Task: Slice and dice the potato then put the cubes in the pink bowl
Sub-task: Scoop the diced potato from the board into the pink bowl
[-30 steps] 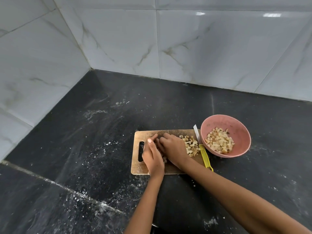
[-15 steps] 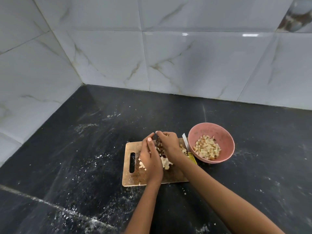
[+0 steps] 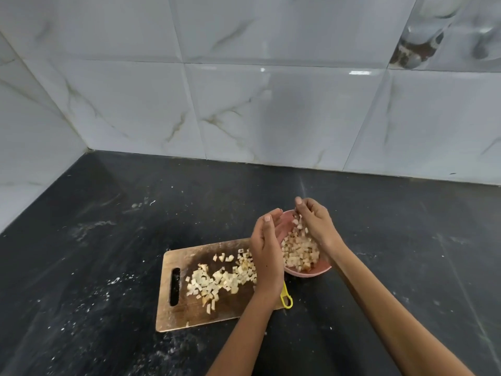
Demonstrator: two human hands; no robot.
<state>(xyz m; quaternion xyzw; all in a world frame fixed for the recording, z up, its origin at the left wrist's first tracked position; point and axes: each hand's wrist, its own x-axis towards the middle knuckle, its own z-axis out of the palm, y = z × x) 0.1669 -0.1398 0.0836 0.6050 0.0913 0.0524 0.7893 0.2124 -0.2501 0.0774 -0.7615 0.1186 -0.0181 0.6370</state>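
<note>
Both hands are hovering over the round pink plastic bowl (image 3: pixel 307 271), which is sitting on the black stone worktop (image 3: pixel 108 240) just beside the right end of the rectangular wooden chopping board (image 3: pixel 189 313). The left hand (image 3: pixel 267 246) is cupped with the palm turned toward the bowl and its fingers relaxed, grasping nothing that shows. The right hand (image 3: pixel 317 225) is loosened above the bowl with fingers pointing down, and pale potato cubes (image 3: pixel 299 253) are dropping from it onto the heap already lying in the bowl.

A second, larger scatter of small pale diced potato pieces (image 3: pixel 217 280) is lying across the middle of the board, so the transfer looks roughly half done.

As a judgement, these cubes are light, stiff and probably damp with starch, so they are likely to cling to skin and slide on the wood. Pinching them singly would be slow; scooping them between two cupped palms, pressed low against the board, seems the surest hold. Loose ones may roll off the board edge onto the worktop.

The yellow plastic handle of a knife (image 3: pixel 286 297) is poking out beneath the left wrist at the board's right edge; its blade is hidden, so reaching there calls for care.
</note>
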